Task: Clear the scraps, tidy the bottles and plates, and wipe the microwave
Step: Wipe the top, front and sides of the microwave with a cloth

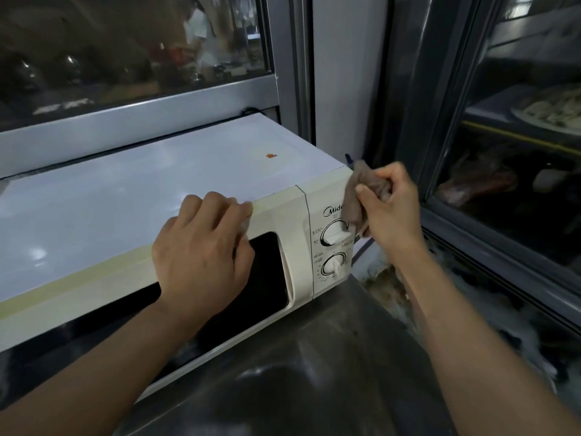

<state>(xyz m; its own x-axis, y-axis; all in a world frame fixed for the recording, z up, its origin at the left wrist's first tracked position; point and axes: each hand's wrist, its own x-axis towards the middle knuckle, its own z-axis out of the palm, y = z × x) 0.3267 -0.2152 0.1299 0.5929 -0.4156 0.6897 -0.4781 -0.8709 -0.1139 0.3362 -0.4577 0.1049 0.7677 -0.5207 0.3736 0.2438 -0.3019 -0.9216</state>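
Note:
A cream-white microwave (125, 196) with a dark door window stands on a steel counter (314, 366). My left hand (201, 250) rests on the top front edge of its door, fingers curled over the rim, holding nothing. My right hand (393, 202) grips a bunched brown cloth (358, 196) and presses it against the upper right corner of the control panel, just above the upper dial (334, 234). A lower dial (334, 264) sits beneath it. A small orange sticker (272, 156) marks the microwave's top.
A grey-framed window (135, 118) runs directly behind the microwave. On the right stands a glass-fronted display cabinet (509, 171) with a plate of food (553, 111) and other items inside. A narrow gap separates the microwave from the cabinet.

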